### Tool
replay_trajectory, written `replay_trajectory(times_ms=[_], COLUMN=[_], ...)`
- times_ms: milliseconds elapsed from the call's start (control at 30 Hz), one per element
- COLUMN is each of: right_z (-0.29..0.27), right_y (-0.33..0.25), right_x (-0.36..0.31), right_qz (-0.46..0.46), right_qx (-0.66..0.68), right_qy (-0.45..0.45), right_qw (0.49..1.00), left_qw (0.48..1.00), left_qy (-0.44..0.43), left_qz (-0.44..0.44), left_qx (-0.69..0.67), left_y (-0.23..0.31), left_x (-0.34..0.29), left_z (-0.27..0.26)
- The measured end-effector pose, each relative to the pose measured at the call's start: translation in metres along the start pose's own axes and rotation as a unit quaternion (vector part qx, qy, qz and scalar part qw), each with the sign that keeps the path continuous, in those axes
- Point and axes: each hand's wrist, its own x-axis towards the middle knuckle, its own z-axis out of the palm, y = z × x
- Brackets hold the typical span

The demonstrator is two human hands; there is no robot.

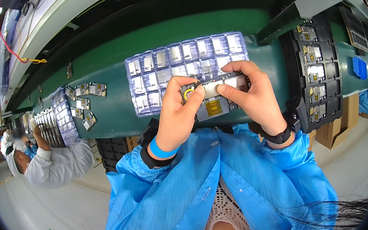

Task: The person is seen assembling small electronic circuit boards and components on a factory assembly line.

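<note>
Both of my hands hold a circuit board (233, 104) above the green bench, close in front of my body. My left hand (179, 113) grips its left end, with the thumb on the edge of a flat silver plate (210, 89) on the board. From the other end my right hand (257, 92) grips it, thumb pressed on the plate and fingers curled behind. A yellow ring-shaped part and a gold-coloured square show on the board. Just behind lies a clear plastic compartment tray (184, 42) with small silver and white plates; my hands hide part of it.
To the right stands a stack of black trays (333, 69) holding several boards, beneath a metal post (281, 25). Loose circuit boards (81, 90) lie on the left by another clear tray (61, 109). A blue bin (360, 67) sits far right. Co-workers (45, 159) work at left.
</note>
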Motion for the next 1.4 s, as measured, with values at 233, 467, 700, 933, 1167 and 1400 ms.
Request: replay_trajectory(times_ms=[233,467,700,933,1167,1400], right_z=[-0.015,-0.029,-0.063,-0.096,-0.217,-0.414], right_y=[0.015,0.012,0.042,0.078,0.148,0.307], right_x=[-0.005,-0.015,-0.022,-0.048,-0.086,-0.157], right_qz=[0.075,0.041,0.029,0.157,0.175,0.169], right_qx=[0.043,-0.04,0.137,0.329,0.16,-0.117], right_qy=[-0.004,0.079,0.114,0.079,0.371,0.567], right_qw=[0.996,0.995,0.984,0.928,0.898,0.798], left_qw=[0.993,0.996,0.991,0.992,0.958,0.972], left_qy=[-0.054,-0.073,-0.129,-0.119,-0.248,-0.137], left_qz=[-0.075,-0.048,-0.045,-0.05,-0.118,-0.153], left_qx=[-0.071,-0.004,-0.002,0.012,0.084,0.117], left_y=[0.002,-0.015,-0.021,-0.051,-0.058,-0.054], left_x=[0.009,0.016,0.023,0.037,0.049,0.071], left_z=[0.014,0.031,0.062,0.093,0.115,0.092])
